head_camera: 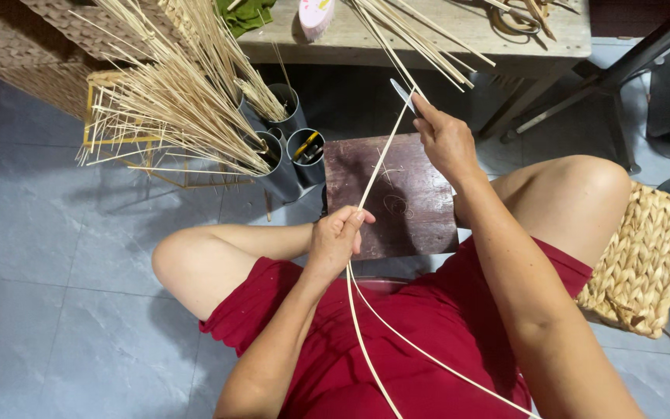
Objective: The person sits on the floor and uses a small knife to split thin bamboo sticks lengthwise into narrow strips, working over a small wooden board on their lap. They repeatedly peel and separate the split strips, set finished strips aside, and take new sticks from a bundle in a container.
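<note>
My left hand [337, 237] pinches a thin pale cane strip [378, 167] just above my lap. The strip runs up and right to a small knife blade [402, 95] gripped in my right hand [445, 140]. The blade tip meets the strip near its upper end. Below my left hand two split lengths of strip [397, 341] trail down across my red clothing. A dark red wooden block [401, 198] lies on the floor between my knees, under both hands.
Grey tubes [292, 147] holding bundles of pale cane sticks [180, 101] stand left of the block. A wooden bench [459, 35] crosses the top with more sticks, a green cloth and a pink object. A woven cushion [645, 264] lies at right.
</note>
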### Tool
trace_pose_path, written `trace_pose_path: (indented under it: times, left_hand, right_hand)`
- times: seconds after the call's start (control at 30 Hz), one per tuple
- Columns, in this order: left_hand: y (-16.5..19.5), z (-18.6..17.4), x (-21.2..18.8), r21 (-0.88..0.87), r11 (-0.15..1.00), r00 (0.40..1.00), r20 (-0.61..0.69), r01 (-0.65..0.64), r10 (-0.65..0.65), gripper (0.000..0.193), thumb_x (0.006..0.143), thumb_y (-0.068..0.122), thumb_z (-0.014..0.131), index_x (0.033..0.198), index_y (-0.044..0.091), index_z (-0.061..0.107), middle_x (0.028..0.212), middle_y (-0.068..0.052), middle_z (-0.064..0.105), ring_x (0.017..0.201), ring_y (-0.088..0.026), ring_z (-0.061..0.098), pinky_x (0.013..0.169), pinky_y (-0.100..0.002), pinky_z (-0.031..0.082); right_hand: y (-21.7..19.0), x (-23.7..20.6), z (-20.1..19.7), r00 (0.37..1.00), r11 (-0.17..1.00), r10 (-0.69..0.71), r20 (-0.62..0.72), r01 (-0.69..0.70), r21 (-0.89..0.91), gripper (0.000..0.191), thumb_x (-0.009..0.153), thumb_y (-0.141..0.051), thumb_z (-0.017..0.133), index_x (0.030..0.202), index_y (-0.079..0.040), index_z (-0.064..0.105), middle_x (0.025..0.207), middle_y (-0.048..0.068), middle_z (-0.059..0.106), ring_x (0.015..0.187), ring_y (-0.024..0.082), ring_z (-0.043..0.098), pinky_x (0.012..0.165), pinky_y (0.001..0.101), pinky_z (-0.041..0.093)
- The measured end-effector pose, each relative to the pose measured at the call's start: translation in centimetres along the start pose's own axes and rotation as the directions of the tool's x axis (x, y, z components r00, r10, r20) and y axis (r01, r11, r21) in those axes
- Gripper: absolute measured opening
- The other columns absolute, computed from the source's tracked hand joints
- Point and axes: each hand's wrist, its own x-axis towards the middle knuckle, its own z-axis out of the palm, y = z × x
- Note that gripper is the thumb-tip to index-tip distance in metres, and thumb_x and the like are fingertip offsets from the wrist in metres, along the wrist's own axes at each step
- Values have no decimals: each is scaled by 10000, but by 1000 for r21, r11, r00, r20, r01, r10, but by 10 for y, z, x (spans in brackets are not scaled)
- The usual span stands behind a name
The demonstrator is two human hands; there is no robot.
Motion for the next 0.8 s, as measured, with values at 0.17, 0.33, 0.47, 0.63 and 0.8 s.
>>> trace_pose_path:
  times: [0.17, 0.33, 0.47, 0.63, 0.8]
  left_hand:
    - [3, -1, 4, -5, 1000, 1000, 8, 2, -2, 295, 1059, 281, 534, 1010, 74, 739, 527, 36, 531, 484, -29, 485, 470, -225, 394]
    - [6, 4, 3, -53, 998, 1000, 23, 19, -18, 293, 1070, 268, 527, 1022, 69, 738, 524, 40, 522, 478, -28, 455, 460, -221, 369]
    - [4, 2, 1, -128, 989, 995, 72, 78, -69, 301, 1060, 281, 523, 1089, 65, 731, 550, 26, 558, 450, -32, 471, 422, -205, 374]
    - [-1, -2, 3, -314, 943, 991, 113, 106, -73, 332, 1082, 295, 508, 1196, 56, 709, 604, 13, 572, 470, -24, 471, 421, -188, 363]
    - [-5, 5, 2, -211, 977, 995, 90, -18, 38, 313, 1104, 284, 479, 1145, 76, 710, 566, 36, 528, 470, -20, 449, 447, -199, 359]
  right_hand:
    - [1, 3, 0, 999, 999, 44, -6, -44, 29, 470, 983, -132, 694, 1436, -234, 619, 877, 167, 700, 762, 321, 695, 706, 444, 521]
    - [4, 4, 0, 997, 994, 70, -10, -69, 80, 461, 998, -107, 690, 1439, -219, 617, 842, 149, 692, 693, 250, 680, 681, 394, 528]
    - [3, 6, -4, 997, 970, 72, 4, -71, 233, 472, 1016, -85, 669, 1468, -200, 590, 838, 119, 689, 681, 194, 654, 666, 338, 545]
    - [-2, 7, -8, 990, 978, 142, 4, -141, 152, 521, 1008, -130, 680, 1502, -230, 544, 796, 132, 695, 683, 234, 684, 686, 369, 547]
    - [2, 4, 1, 994, 995, 87, -72, -91, -50, 567, 1004, -174, 715, 1528, -240, 507, 832, 176, 704, 740, 347, 686, 698, 451, 523]
